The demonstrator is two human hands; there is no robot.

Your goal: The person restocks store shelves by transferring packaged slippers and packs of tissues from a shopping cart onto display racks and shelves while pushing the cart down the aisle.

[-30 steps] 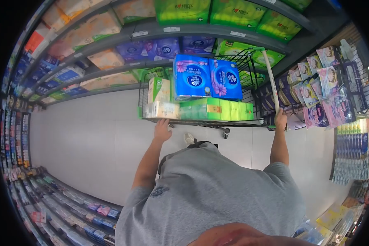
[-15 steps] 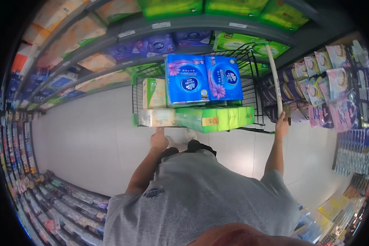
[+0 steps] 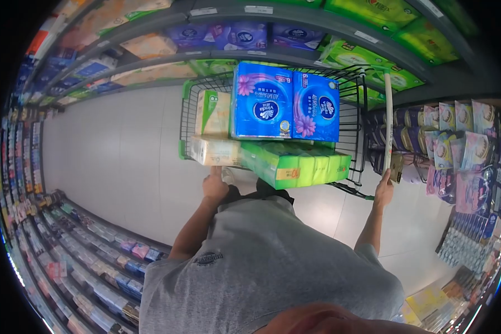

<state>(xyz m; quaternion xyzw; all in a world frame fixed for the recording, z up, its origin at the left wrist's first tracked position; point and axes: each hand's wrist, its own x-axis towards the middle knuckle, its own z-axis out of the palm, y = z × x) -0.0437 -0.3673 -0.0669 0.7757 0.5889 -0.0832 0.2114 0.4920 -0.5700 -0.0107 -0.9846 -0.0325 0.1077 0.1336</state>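
A black wire shopping cart point(image 3: 357, 150) with green corners stands in front of me. My right hand point(image 3: 384, 190) is closed around the near end of its pale handle point(image 3: 388, 111); a small brown piece point(image 3: 396, 168) sits beside the fingers, its kind unclear. At the cart's near side, my left hand point(image 3: 214, 186) is closed at the rim, just below a beige tissue pack point(image 3: 214, 151), its fingertips partly hidden. Two blue tissue packs point(image 3: 263, 103) rest upright in the cart. A green tissue pack point(image 3: 295, 167) juts over the near rim, and a beige-green pack point(image 3: 212, 114) is behind.
Shelves of purple packs point(image 3: 242, 36) and green packs point(image 3: 367, 61) run close along the cart's far side. Hanging bagged goods point(image 3: 456, 139) are on the right. Low shelves point(image 3: 89, 261) line the lower left. Pale tiled floor point(image 3: 106, 161) stretches left between them.
The far shelf has shifted right in view. The cart appears slightly turned, and the green pack now slants down to the right. Both hands remain at the cart.
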